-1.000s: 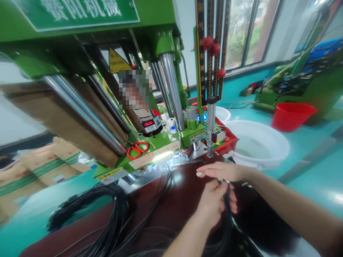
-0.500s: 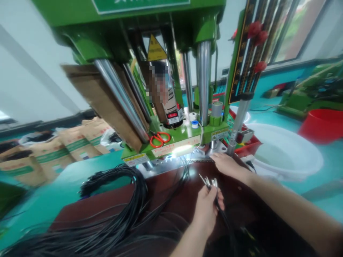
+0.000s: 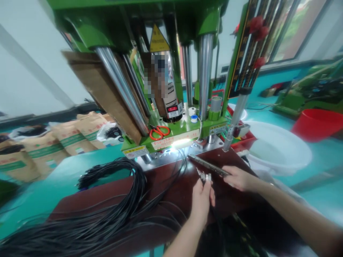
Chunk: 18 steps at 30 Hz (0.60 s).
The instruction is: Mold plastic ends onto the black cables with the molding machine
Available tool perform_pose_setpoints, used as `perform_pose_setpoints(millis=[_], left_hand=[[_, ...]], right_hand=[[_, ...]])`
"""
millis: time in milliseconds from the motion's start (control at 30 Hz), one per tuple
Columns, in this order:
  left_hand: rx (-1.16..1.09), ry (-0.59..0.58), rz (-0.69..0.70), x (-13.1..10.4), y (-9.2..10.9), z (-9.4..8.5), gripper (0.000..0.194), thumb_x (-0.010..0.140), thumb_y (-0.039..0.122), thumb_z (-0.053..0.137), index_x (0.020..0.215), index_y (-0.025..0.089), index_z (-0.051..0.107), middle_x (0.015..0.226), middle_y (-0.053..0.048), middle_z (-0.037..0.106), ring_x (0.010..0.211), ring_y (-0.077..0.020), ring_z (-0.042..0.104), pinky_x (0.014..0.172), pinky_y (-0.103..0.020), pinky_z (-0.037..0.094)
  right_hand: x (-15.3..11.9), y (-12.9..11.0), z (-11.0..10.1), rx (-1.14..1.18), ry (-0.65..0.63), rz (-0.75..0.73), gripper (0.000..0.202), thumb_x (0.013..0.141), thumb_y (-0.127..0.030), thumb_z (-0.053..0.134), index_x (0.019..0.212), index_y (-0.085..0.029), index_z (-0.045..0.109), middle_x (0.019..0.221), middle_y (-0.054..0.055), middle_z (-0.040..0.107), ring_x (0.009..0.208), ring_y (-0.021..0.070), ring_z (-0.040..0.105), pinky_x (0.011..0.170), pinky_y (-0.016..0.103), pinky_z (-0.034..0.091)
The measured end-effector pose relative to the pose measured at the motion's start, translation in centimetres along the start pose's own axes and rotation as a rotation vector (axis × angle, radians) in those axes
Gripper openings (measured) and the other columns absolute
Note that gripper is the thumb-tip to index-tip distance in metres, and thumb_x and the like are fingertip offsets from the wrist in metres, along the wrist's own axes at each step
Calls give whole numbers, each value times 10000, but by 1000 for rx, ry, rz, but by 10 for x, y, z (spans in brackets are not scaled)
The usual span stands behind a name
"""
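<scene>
My left hand (image 3: pixel 201 200) is closed round a bunch of black cables (image 3: pixel 217 217), whose bare metal ends (image 3: pixel 204 175) stick up above the fingers. To its right, my right hand (image 3: pixel 239 178) grips one end of a long, narrow metal bar (image 3: pixel 209 165) with small marks or holes along it. The bar slants over the dark red tabletop (image 3: pixel 166 185), its far end close to the bright base of the green press (image 3: pixel 184 137). Several thin black cables (image 3: pixel 182 162) run from that lit base down to the left.
A thick coil of black cables (image 3: pixel 134 182) spreads over the table's left side. Orange-handled scissors (image 3: pixel 160 132) and a blue-and-white tape roll (image 3: pixel 194 119) lie on the press. At right stand a red bin (image 3: pixel 243 142) and a white tub (image 3: pixel 281 146). Paper sacks (image 3: pixel 43 150) stand at left.
My right hand has drawn back from the press base towards me and now holds the metal bar, turned out from the base. My left hand has shifted slightly left with the cables.
</scene>
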State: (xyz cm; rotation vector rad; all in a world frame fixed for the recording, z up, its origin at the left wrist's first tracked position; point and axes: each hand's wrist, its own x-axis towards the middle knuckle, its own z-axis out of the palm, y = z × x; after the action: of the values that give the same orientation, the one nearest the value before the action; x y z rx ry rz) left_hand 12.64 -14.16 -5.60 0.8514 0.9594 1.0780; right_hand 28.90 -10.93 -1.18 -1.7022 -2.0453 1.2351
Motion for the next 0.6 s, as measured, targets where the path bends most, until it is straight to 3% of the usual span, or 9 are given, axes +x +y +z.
perform_pose_setpoints(millis=[100,200,433,600], left_hand=[[128,-72,1,-2,-5,7,368,752,526,491,772,159,465,413,92,374,311,-39,295,336,-180,216],[246,-158,-30,-5,-8,16,315,733,478,539,737,169,479,410,82,393,323,-44,298,339,-184,218],[445,-209,-4,-3,-10,21,292,738,436,534,637,174,455,407,59,425,322,-56,340,339,-186,260],[454,-249,-20,-1,-12,19,289,751,424,517,625,178,434,404,64,410,302,-46,312,316,-180,236]], right_hand=[[-28,14,23,551,73,85,150,803,-296,396,879,-181,456,407,-109,324,268,51,219,271,171,121],[-42,16,38,854,216,43,297,840,-452,403,908,-174,479,414,-102,357,256,39,209,263,159,127],[-43,15,41,984,261,17,437,823,-485,434,1097,-150,494,426,-83,408,249,36,218,258,152,118],[-42,23,46,992,276,18,481,804,-471,465,1156,-144,488,463,-72,432,260,33,231,262,155,134]])
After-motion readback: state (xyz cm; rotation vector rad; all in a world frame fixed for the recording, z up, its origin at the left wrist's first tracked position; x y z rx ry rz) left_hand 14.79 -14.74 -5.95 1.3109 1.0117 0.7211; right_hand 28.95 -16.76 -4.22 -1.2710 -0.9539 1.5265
